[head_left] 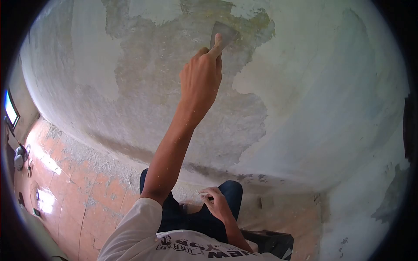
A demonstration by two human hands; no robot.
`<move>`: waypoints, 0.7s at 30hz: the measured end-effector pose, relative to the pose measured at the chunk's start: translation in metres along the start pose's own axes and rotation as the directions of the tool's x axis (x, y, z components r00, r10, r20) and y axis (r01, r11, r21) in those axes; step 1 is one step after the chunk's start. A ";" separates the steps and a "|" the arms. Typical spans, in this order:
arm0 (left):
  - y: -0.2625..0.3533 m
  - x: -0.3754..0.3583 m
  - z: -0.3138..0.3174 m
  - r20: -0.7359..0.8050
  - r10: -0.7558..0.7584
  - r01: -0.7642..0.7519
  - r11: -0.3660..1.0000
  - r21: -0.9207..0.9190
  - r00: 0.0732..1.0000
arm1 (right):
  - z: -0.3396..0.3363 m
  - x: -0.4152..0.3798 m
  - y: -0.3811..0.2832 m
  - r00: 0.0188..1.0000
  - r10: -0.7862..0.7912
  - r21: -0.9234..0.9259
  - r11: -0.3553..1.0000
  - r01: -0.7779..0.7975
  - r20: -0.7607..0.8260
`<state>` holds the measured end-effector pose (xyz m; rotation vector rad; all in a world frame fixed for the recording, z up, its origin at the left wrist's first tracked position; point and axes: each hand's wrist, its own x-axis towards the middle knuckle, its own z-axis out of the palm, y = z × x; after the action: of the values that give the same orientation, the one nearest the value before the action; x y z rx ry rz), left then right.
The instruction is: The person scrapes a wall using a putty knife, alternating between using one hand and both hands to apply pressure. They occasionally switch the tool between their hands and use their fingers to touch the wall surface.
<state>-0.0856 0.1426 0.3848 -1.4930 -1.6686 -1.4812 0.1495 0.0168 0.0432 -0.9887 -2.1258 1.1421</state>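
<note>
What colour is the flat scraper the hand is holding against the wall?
The scraper is grey. It shows in the head view, the only one here.

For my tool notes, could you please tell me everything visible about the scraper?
The scraper has a flat, flaring grey blade, apparently metal. The left hand grips it, one finger extended onto the blade; any handle is hidden. It points towards the upper right, before a rough, stripped-looking patch of wall; whether its edge touches is unclear.

Scraper blade [227, 35] dull metal; wall [305, 95] matt, patchily rough; floor tiles [69, 202] glossy; shirt [133, 226] matt cloth.
</note>
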 end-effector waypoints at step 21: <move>0.008 0.030 -0.018 0.037 0.051 -0.038 0.956 -0.291 0.998 | -0.009 0.004 0.006 1.000 0.024 -0.009 1.000 -0.024 -0.010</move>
<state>-0.0927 0.1376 0.4191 -1.7142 -1.4775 -1.7394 0.1553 0.0260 0.0432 -1.0248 -2.1185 1.1371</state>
